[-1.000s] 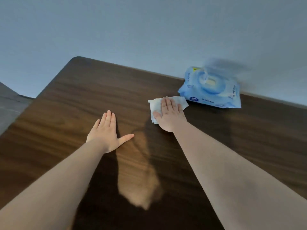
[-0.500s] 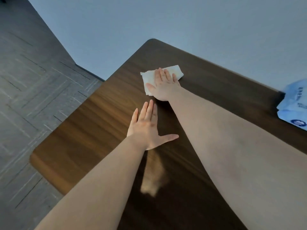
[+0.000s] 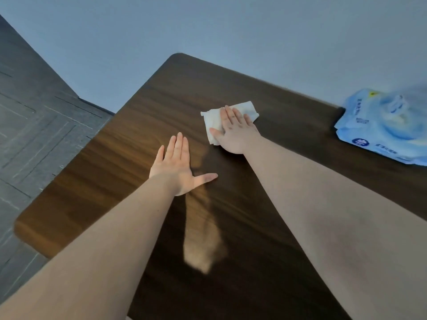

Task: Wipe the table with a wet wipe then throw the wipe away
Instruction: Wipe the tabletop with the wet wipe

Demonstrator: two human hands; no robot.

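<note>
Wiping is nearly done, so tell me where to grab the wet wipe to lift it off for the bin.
Pinch the wet wipe at its bunched left edge, coming from above. It lies flat under the right hand, so curling those fingers should gather it.

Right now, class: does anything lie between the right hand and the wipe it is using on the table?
Nothing visible does. The right hand lies flat, palm down, directly on the wipe, pressing it to the table. The left hand rests apart, beside it.
</note>
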